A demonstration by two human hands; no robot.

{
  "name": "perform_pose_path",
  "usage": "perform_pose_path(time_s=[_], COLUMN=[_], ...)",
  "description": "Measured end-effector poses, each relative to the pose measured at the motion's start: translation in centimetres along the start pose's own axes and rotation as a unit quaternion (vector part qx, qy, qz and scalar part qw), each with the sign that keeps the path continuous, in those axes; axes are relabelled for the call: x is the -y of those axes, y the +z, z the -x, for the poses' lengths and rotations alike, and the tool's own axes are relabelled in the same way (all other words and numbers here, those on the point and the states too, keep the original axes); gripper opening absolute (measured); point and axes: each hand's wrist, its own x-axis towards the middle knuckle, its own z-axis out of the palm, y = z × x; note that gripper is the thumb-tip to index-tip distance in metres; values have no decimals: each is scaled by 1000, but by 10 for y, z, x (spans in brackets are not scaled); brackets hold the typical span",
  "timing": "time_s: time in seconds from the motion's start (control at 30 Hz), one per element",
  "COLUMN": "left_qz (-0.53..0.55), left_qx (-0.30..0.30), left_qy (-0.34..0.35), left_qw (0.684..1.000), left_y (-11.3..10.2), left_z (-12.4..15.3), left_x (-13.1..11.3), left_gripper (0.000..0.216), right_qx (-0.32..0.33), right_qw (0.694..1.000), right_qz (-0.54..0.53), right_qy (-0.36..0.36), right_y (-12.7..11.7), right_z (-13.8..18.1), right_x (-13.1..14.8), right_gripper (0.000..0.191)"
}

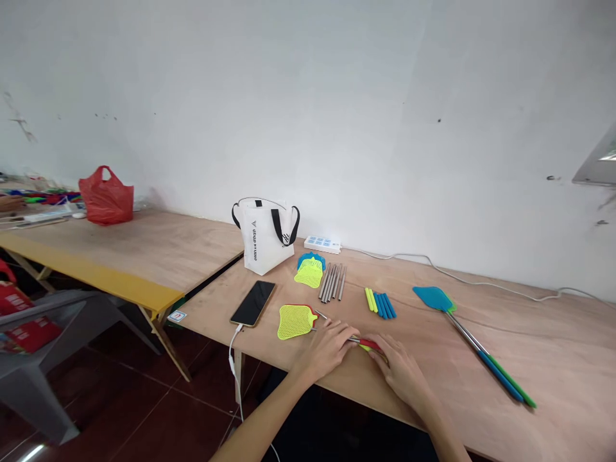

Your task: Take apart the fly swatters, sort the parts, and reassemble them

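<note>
My left hand [328, 347] and my right hand [397, 368] rest close together near the front edge of the wooden table [553, 359]. Both are closed on thin fly swatter rods with red and yellow handles [368, 344] lying between them. The yellow swatter head [294, 321] with a red one under it lies just left of my left hand. Beyond my hands lie several grey metal rods [332, 282], a bunch of yellow and blue handle grips [380, 303], and yellow and blue swatter heads [309, 269].
A black phone [253, 303] on a white cable lies at the left. A white tote bag [265, 235] and a power strip [322, 244] stand by the wall. Finished blue and green swatters [474, 340] lie right. A red plastic bag [106, 196] sits on the neighbouring table.
</note>
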Motion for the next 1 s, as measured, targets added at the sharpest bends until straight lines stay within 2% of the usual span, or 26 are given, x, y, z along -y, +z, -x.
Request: perform_pose_path(time_s=[0.23,0.37,0.57,0.77,0.87,1.0], left_qz=[-39,-22,10,11,-13,-42], left_qx=[6,-1,-1,3,-3,-17], left_qy=[-25,-35,-49,-39,-41,-83], left_qw=[999,999,999,999,999,996], left_y=[-1,0,-3,1,3,4], left_z=[0,0,-1,-1,-1,0], left_x=[-1,0,0,0,1,3], left_gripper=[31,28,25,14,20,24], right_qx=[-89,-116,-98,-20,-28,-54], right_qw=[986,982,992,998,997,994], right_qz=[136,147,82,61,61,80], right_qy=[18,29,4,15,40,56], right_y=[3,1,-5,-12,-11,-8], right_z=[-1,-1,-1,4,4,2], right_x=[-19,-21,-24,-31,-33,-32], right_gripper=[28,24,25,22,25,28])
